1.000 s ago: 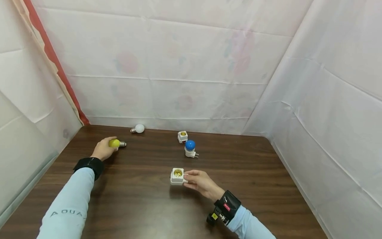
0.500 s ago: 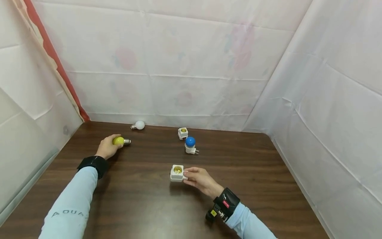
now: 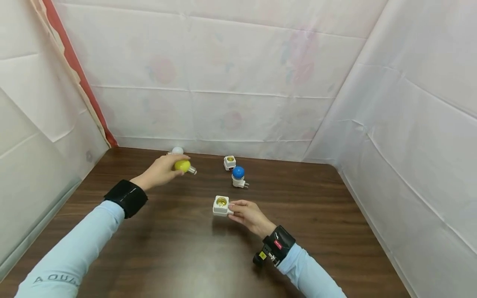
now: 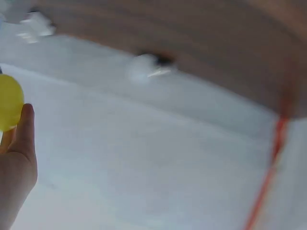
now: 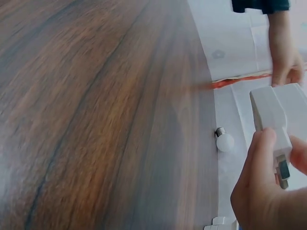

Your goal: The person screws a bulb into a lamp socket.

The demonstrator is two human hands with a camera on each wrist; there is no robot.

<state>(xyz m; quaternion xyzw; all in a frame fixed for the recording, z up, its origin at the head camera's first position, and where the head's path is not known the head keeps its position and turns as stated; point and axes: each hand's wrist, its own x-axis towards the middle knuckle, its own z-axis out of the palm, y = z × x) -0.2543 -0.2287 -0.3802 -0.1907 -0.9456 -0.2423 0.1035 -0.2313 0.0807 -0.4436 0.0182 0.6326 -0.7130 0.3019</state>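
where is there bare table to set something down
Bare table lies right of the blue bulb, and between the two sleeves. Crowded: blue bulb beside the rear socket; left hand overlapping white bulb in head view.

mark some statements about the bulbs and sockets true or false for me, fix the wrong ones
1. The left hand holds the yellow bulb. True.
2. The blue bulb sits in a pronged socket. True.
3. The right hand holds the blue bulb. False: it holds a bulbless white socket.
4. The white bulb is screwed into a socket. False: it lies loose, its metal base bare.
5. Another empty socket stands beyond the blue bulb. True.
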